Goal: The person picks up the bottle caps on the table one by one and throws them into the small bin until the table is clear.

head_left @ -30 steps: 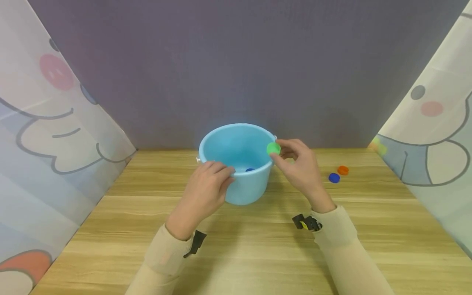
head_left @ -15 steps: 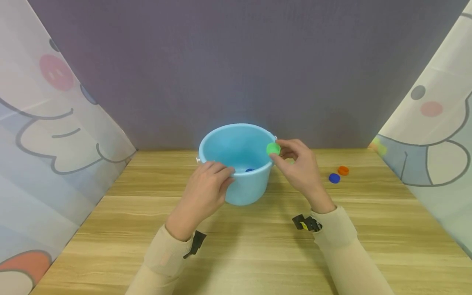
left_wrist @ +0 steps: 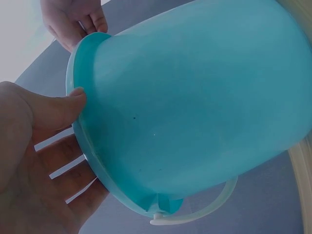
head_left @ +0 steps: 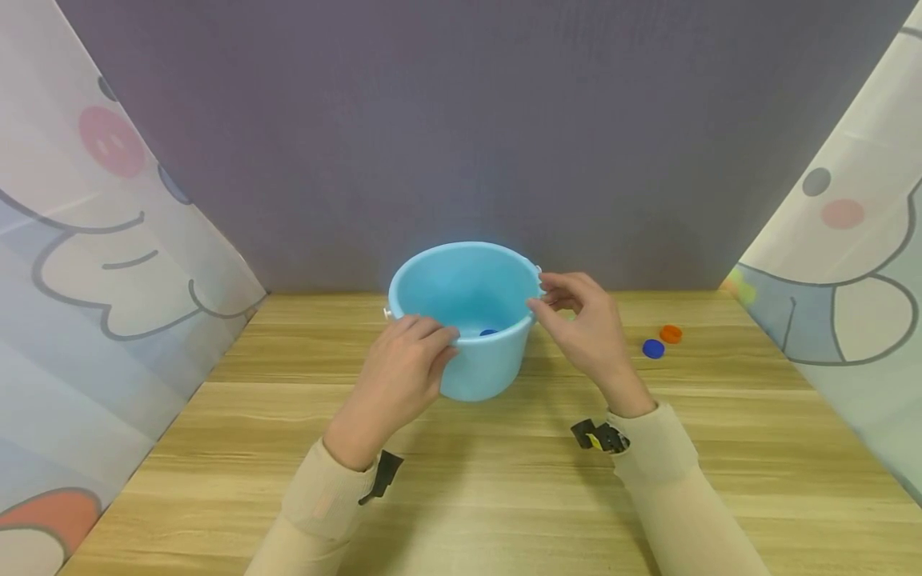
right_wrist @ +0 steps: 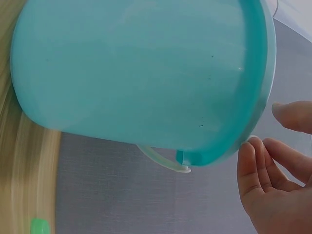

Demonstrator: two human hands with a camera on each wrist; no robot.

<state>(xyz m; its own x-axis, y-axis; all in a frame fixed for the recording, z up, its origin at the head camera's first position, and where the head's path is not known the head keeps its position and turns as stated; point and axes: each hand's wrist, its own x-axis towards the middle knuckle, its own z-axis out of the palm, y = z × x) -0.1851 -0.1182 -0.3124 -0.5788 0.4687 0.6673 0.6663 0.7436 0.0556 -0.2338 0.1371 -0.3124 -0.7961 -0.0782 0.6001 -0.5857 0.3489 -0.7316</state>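
Observation:
A light-blue bucket [head_left: 481, 372] stands upright on the wooden table. My left hand [head_left: 403, 364] grips its near-left rim, thumb on the outer wall and fingers over the inside, as the left wrist view shows. At the right rim is my right hand [head_left: 587, 328], thumb and fingers parted with nothing between them. In the right wrist view its fingertips [right_wrist: 253, 141] lie close against the rim. Inside the bucket, part of a blue bottle cap [head_left: 488, 331] shows over the near edge; the rest of the bottom is hidden.
Right of the bucket lie a blue cap [head_left: 653, 349] and an orange cap [head_left: 671, 334]. A green cap [right_wrist: 40, 226] sits on the table, mostly hidden behind my right hand in the head view. A grey panel [head_left: 475, 120] rises behind, with printed curtains at both sides.
The green cap pinched in my right hand has been let go at the bucket's rim and is out of sight. Both hands have stayed in place.

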